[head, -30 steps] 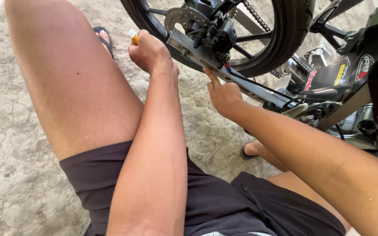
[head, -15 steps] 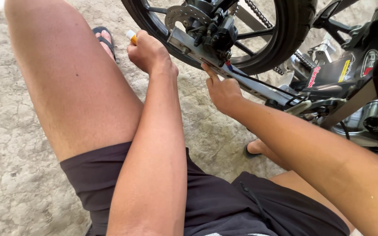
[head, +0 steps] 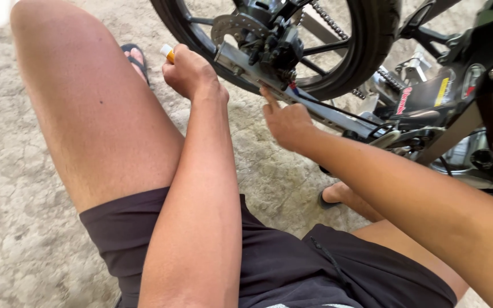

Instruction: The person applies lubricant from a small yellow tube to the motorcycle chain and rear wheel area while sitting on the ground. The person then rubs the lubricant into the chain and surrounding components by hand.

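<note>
My left hand is closed around a tool with an orange and white handle, held next to the grey swingarm of a motorcycle. My right hand reaches up to the swingarm's underside, fingertips touching it just below the black brake caliper. The rear wheel with its black tyre and brake disc stands right behind both hands. What the right fingertips pinch, if anything, is hidden.
I crouch on rough grey concrete, my knee raised at the left, feet in sandals. The drive chain, footpeg bracket and black bodywork crowd the right side.
My right hand has slid up along the swingarm toward the caliper. The left hand stays in place with the tool.
</note>
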